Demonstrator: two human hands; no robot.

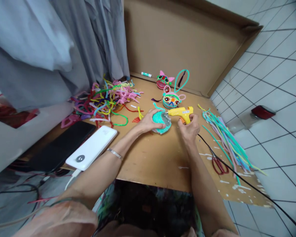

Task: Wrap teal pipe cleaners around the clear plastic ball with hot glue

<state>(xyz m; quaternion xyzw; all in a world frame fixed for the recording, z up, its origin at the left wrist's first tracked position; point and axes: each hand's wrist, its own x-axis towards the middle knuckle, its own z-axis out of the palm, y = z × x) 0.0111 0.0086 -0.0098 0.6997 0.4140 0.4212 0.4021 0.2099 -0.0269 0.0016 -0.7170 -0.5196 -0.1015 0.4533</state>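
Turquoise-wrapped piece [158, 118] sat clasped in the left hand [147, 122], steadied, I supposed, for the glue gun [179, 113] the right hand [189, 128] grasped.

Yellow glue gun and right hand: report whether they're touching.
Touching. The head view shows the right hand wrapped around the handle of the yellow glue gun, with no gap between.
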